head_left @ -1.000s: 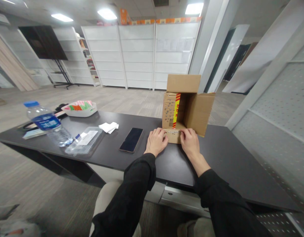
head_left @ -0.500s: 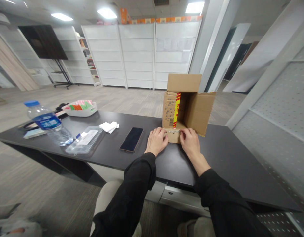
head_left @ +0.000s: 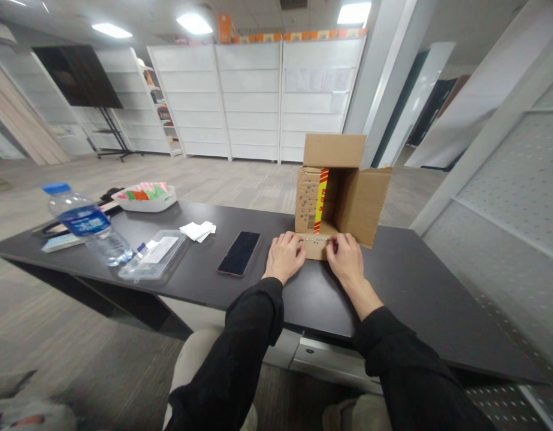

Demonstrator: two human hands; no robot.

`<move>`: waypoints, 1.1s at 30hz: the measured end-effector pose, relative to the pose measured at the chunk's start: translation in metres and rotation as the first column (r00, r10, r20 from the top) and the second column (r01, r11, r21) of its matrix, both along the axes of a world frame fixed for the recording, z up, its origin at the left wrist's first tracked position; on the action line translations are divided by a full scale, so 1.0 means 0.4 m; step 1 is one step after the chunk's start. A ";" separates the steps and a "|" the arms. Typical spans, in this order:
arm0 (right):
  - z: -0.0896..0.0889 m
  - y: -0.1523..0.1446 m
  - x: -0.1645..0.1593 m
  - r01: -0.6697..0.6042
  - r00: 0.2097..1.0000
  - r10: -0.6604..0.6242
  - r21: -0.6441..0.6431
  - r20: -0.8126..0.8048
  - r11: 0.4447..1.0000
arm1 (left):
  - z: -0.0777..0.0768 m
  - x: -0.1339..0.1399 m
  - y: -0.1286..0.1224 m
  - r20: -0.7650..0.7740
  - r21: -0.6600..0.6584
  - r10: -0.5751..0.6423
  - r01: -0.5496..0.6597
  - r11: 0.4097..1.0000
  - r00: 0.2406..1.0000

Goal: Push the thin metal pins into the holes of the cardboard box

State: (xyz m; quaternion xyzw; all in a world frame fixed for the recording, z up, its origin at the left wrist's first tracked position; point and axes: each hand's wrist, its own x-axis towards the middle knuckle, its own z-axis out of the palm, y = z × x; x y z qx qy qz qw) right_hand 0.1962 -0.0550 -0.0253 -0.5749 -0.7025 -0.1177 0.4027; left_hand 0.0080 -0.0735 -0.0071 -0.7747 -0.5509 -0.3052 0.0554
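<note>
While you sat at the dark table [head_left: 406,287], a water bottle [head_left: 84,224] lay tilted at its far left, just in front of a white tray [head_left: 147,199] of colourful packets. Beside the bottle lay a clear plastic case [head_left: 154,255], then some folded white paper [head_left: 198,230], and next a black phone [head_left: 239,253] lying face up. Your left hand [head_left: 285,257] rested just right of the phone, its fingers curled down onto the near flap [head_left: 316,246] of the cardboard box [head_left: 343,191]. Whether they pinched the flap or only pressed on it, I could not tell. That box lay on its side near the table's middle, its open mouth facing you, its top flap raised and its right flap swung outward. Your right hand [head_left: 345,260] sat close beside the left, fingers likewise bent onto the flap's right end, grip unclear.
</note>
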 end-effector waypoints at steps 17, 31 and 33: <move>0.001 -0.002 -0.002 0.019 0.999 -0.019 0.001 0.029 1.000 | 0.001 -0.001 -0.002 0.000 0.000 -0.002 0.002 1.000 1.000; 0.004 -0.006 -0.003 0.059 0.995 -0.055 -0.057 0.078 0.997 | 0.000 0.000 -0.002 -0.008 -0.005 0.006 -0.006 1.000 1.000; 0.005 -0.006 -0.004 0.063 0.995 -0.058 -0.058 0.082 0.996 | 0.002 0.001 -0.002 -0.011 -0.012 0.009 -0.009 1.000 1.000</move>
